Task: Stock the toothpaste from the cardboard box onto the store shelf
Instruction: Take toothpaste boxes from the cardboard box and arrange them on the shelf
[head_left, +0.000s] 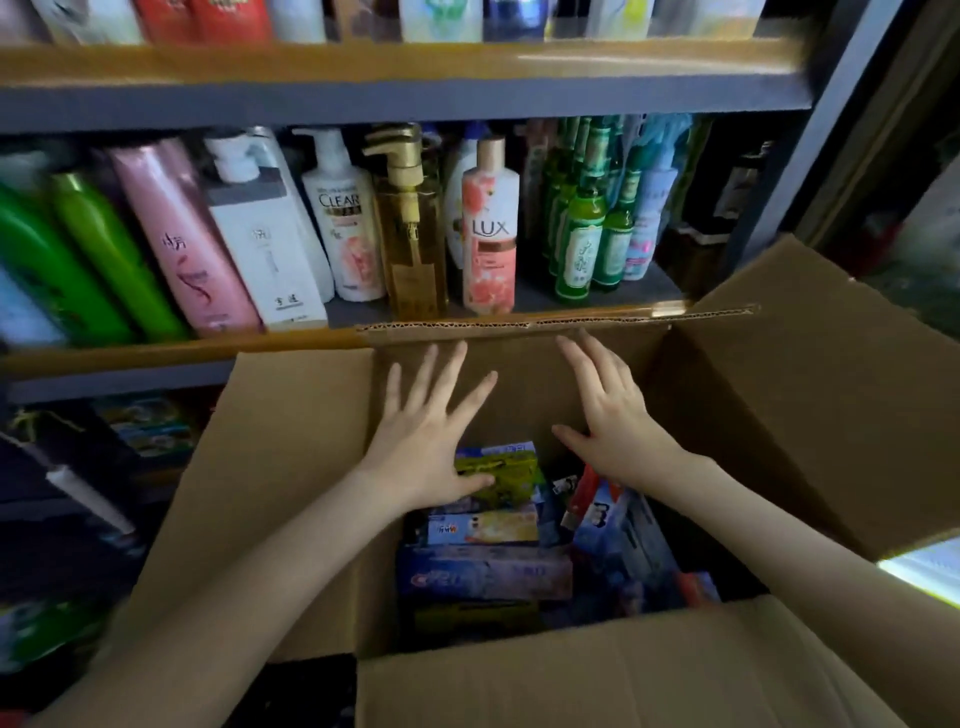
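Lots of toothpaste (483, 577) left in box (291, 467); likely barely started. Left hand (426, 441), right hand (618, 431) spread flat, empty, near box's far edge.

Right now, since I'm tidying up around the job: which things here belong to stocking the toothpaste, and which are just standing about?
Part of the job: cardboard box, toothpaste packs inside it, store shelf, left hand and right hand, both open above the packs.
Just standing about: shampoo bottles, LUX bottle, green glass bottles, on the shelf.

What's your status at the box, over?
Left hand and right hand open, empty, over cardboard box. Toothpaste cartons inside, none gripped. Flaps open, nothing blocking.
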